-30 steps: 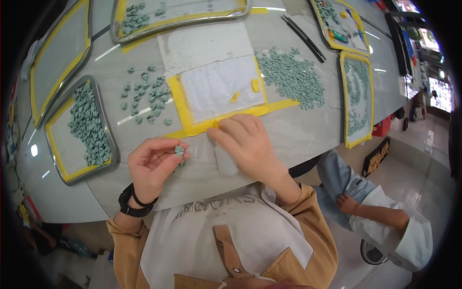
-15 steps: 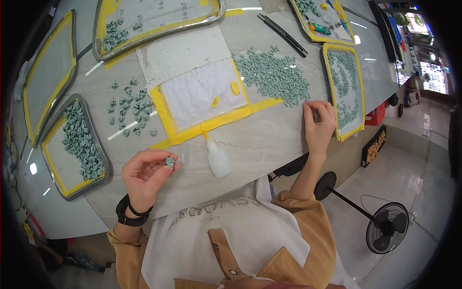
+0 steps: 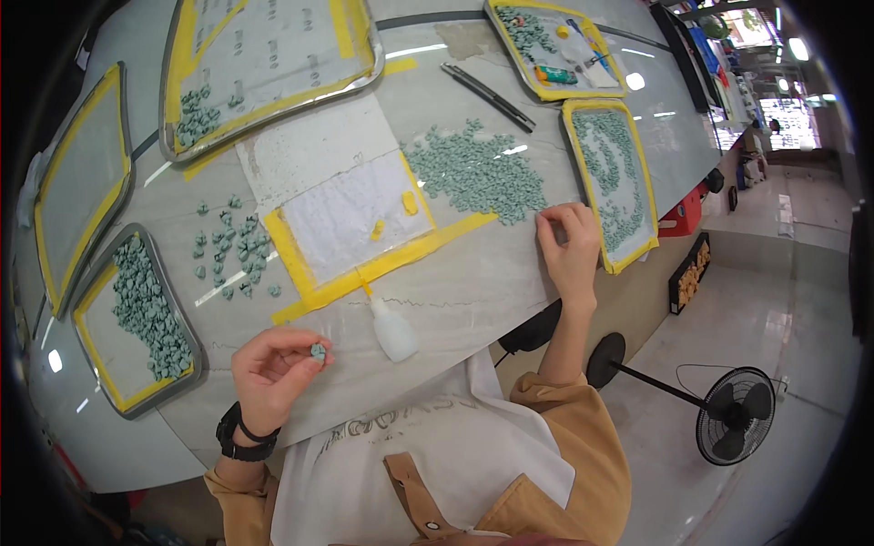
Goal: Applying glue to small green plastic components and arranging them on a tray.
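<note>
Head view: pinches a small, knobbly green piece (image 3: pixel 318 352) in the left hand (image 3: pixel 269 371); poises the right hand (image 3: pixel 572 246) (cannot tell if pinching) beside tiny crumpled green bits (image 3: pixel 487 173), right of that grip. Seems partway, with bigger green clumps (image 3: pixel 148 314) leftward and many bits remaining.

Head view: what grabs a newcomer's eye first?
Likely the broad scatter of small green pieces, right of the yellow-taped white sheet, with the right hand by its lower right edge. Next, the left hand pinching a single green lump near the table's front edge. Then the black fan beside the table, lower right.
</note>
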